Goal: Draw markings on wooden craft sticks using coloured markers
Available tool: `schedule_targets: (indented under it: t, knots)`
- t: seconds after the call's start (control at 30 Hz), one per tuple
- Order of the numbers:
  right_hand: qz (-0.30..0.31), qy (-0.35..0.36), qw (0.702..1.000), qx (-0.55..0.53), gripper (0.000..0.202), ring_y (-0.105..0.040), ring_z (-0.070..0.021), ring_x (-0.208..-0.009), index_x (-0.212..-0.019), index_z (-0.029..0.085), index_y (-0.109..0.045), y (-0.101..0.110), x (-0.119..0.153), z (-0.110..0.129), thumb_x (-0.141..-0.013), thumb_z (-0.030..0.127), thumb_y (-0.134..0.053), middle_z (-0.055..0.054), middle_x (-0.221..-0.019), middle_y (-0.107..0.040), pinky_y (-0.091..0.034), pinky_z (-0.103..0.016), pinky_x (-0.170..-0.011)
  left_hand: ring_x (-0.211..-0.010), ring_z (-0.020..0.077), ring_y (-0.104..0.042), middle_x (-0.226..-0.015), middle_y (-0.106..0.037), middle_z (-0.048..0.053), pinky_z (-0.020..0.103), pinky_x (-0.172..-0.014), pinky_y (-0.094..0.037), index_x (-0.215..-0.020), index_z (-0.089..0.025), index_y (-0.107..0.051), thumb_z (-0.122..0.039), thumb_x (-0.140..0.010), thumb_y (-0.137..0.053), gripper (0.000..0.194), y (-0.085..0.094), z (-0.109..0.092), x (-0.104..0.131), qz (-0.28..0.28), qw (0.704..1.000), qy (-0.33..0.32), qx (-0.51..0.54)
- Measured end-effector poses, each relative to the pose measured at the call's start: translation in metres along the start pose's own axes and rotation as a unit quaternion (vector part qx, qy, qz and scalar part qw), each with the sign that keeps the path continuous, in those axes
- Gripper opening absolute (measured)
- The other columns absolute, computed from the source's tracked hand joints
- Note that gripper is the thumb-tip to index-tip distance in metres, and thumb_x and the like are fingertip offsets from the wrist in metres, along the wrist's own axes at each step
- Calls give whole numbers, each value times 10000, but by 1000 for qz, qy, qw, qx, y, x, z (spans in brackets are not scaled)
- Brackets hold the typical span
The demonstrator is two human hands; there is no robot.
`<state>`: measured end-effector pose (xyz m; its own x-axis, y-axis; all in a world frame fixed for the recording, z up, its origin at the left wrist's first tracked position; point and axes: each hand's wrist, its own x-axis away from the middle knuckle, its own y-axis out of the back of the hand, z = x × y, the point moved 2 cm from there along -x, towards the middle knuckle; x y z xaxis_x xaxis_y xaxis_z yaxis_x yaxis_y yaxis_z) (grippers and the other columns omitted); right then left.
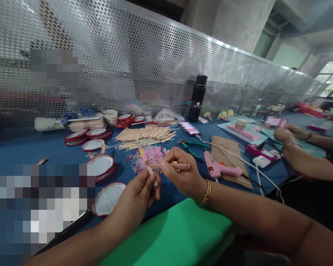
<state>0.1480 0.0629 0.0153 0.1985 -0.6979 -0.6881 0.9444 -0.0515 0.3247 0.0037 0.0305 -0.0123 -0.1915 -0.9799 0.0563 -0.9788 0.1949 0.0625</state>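
My left hand (144, 190) is closed, pinching a wooden craft stick (142, 152) that tilts up and away. Yellow, pink and brownish bands colour the stick's upper part. In my right hand (184, 175) is a brown marker (183, 166), gripped like a pen. Its tip end points left, at the stick just above my left fingers; whether it touches, I cannot tell. Just behind both hands lies a heap of thin coloured loops (133, 159), like small rubber bands. Beyond it are many plain craft sticks (150, 132). Left of my left hand lies a white disc with a red rim (107, 199).
Right of my right hand are a pink glue gun (220, 168) on cardboard (230, 145), green-handled pliers (192, 147) and a white cable (238, 157). A black bottle (198, 98) stands by the perforated metal screen (161, 62). Another person's hands (287, 136) work at right.
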Motion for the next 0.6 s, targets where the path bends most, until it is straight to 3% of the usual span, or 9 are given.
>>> schedule_targets:
  t: [0.23,0.43,0.6]
  knots:
    - [-31,-14,999,14,174,-480,-117,-593,-650,202,-492,4,-2,-1,-813,191,-554,32,-631,-515,-392,-273,-595,-480,93,-388,-561,-496,-52,193,-447,-295,-734,-209,-519,-522,-851,-533,335,1,0,0,-12,1000,-8,-6]
    - [0,1,1000,2,158,-513,-121,-630,-674,204,-512,0,0,0,-822,212,-567,23,-675,-563,-407,-273,-623,-499,97,-397,-566,-484,-55,191,-456,-303,-736,-205,-520,-527,-842,-544,339,0,1,0,-15,1000,0,-5]
    - [-18,-9,999,25,171,-499,-122,-619,-656,205,-501,2,-1,-1,-817,204,-559,28,-649,-535,-406,-274,-618,-483,95,-380,-559,-485,-50,192,-439,-282,-720,-204,-524,-530,-850,-532,351,1,1,0,-13,1000,-8,-16]
